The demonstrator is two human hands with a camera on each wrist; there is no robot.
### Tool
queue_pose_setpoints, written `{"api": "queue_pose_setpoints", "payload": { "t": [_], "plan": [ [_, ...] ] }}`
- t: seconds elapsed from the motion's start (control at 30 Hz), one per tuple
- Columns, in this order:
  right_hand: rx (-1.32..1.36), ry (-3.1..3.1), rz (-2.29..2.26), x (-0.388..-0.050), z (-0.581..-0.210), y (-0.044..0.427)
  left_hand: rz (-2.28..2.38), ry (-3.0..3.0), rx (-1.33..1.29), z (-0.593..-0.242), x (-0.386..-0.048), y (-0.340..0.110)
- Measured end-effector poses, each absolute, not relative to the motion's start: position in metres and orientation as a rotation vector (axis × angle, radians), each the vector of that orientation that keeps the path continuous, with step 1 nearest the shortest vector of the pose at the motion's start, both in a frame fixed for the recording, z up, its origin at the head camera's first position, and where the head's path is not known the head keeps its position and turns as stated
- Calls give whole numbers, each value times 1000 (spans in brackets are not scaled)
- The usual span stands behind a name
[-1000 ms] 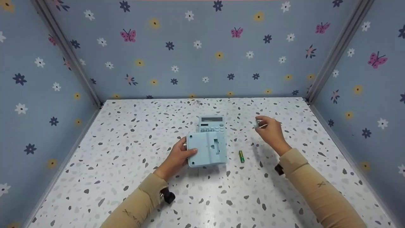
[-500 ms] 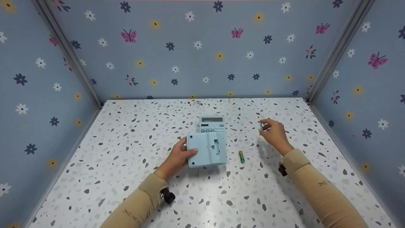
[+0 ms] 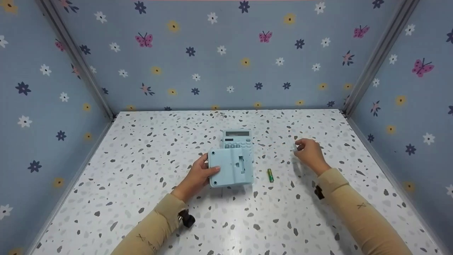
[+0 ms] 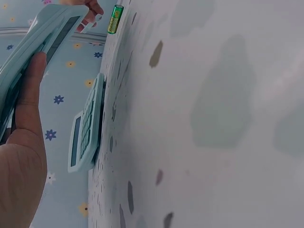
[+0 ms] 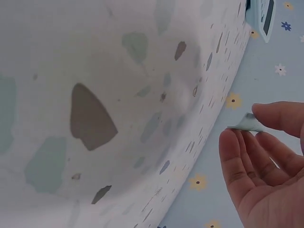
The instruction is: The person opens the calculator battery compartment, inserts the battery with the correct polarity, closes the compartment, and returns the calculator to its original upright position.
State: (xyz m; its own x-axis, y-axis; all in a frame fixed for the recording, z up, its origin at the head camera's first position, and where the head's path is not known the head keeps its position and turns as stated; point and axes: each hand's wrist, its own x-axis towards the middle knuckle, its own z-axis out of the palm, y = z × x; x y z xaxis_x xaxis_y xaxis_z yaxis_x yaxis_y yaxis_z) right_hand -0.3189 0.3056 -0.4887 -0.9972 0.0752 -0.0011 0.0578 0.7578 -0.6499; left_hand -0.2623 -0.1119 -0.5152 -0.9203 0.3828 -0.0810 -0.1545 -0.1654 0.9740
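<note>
- Here's the left hand (image 3: 197,174), gripping a light-blue, squarish plastic casing (image 3: 225,164) by its left edge, thumb laid across the upturned back and a finger stretched along the underside.
- That casing is held up above the tabletop, its back towards the head camera, a narrow open slot (image 3: 242,164) showing near its right edge and dark round feet at two left corners.
- Just beyond it, partly covered from the head camera, a light-blue plastic calculator (image 3: 237,139) lies on the table, dark display at the far end (the left wrist view shows a gap between the two).
- Over on the other side, the right hand (image 3: 311,155) pinches a small, thin, pale-blue piece (image 5: 247,123) between thumb and fingers, well apart from the casing; its full shape is hard to make out.
- Between the hands, a green-and-gold cylindrical battery (image 3: 270,175) lies on its side, near the casing and touched by neither hand.
- Underneath it all, a white tabletop with grey speckles (image 3: 159,148); behind, a blue wall patterned with flowers and butterflies (image 3: 219,71).
</note>
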Motion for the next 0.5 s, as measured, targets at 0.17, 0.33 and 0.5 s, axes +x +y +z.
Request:
{"api": "queue_pose_setpoints", "payload": {
  "t": [0.17,0.33,0.5],
  "plan": [
    [-151,-2992,1089,-322,-492,310,2149,1750,265,-514,-261,-113],
    [-231,-3067,1104,-324,-497,313,2152,1744,285,-514,-261,-113],
    [-257,-3094,1092,-325,-500,315,2157,1744,288,-514,-261,-113]
  ]
}}
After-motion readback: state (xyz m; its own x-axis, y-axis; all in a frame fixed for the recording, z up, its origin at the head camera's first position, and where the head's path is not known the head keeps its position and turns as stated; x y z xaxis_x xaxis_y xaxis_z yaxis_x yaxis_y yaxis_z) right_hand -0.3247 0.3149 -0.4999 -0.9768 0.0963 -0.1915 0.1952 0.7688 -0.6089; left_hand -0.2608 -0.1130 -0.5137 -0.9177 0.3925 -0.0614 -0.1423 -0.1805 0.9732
